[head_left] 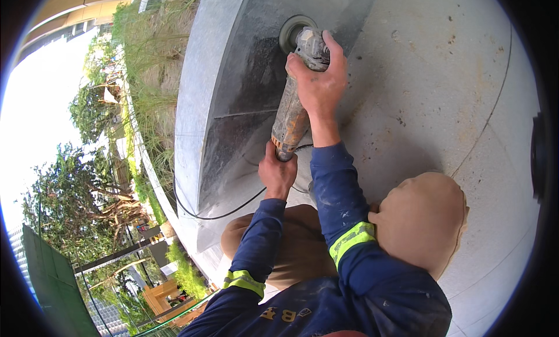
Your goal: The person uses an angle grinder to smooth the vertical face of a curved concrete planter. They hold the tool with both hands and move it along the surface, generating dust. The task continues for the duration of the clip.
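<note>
An angle grinder (291, 113) with a worn, dusty orange-and-grey body is held in both hands. My left hand (278, 173) is closed round its rear end. My right hand (322, 84) grips the metal head, its thumb and fingers wrapped about it. The round grinding disc (289, 34) lies against the dark side face (241, 75) of a curved grey stone block; whether it spins I cannot tell. From near the tool's rear, a black power cord (224, 216) loops left across the block's edge.
The block's pale top (198, 81) curves along the left, with grasses (154, 63) beyond it. Light concrete paving (431, 87) with dirt specks and joint lines spreads to the right. My bent knees (422, 220) are close below the tool. Trees and a green panel (52, 279) stand farther left.
</note>
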Action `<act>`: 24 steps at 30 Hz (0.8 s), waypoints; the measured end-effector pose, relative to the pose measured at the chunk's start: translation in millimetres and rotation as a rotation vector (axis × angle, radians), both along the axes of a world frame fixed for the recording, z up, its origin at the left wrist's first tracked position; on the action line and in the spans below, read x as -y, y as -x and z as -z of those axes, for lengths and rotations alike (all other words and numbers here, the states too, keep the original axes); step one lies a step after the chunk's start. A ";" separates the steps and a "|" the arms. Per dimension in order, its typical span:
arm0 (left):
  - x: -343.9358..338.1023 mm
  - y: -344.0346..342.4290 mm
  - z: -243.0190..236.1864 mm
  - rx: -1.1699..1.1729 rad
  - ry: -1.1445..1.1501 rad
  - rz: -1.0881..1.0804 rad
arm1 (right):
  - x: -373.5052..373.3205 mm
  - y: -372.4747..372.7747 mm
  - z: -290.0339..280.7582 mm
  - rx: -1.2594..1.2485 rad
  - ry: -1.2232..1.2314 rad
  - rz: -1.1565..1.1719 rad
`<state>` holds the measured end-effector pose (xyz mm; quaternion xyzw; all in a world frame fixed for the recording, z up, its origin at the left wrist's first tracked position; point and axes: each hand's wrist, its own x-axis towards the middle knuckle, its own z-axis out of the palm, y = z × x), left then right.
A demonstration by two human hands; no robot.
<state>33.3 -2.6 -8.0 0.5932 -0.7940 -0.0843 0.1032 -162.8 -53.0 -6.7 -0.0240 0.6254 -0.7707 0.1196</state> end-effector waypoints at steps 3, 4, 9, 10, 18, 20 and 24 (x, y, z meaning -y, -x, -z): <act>-1.1 -7.4 3.1 -0.009 -0.015 0.015 | -0.7 -6.0 -0.1 -0.060 -0.068 -0.001; -0.1 -8.0 2.3 -0.029 0.008 0.019 | -0.6 -6.4 -6.2 -0.046 -0.017 -0.013; 1.4 -1.2 -4.4 -0.008 0.024 0.024 | 5.1 -1.9 -1.3 0.024 0.084 -0.010; 0.7 -1.5 -3.7 0.020 0.010 0.019 | 4.8 -1.5 2.2 0.059 0.078 -0.010; -0.2 -15.8 0.8 -0.208 0.059 -0.013 | -4.1 -21.4 -34.9 -0.171 0.133 0.000; 0.9 -17.5 0.7 -0.164 0.042 -0.009 | -2.4 -19.9 -25.8 -0.171 0.093 0.031; -1.1 -25.9 4.2 -0.165 0.025 -0.015 | -3.8 -28.2 -22.7 -0.151 0.090 0.022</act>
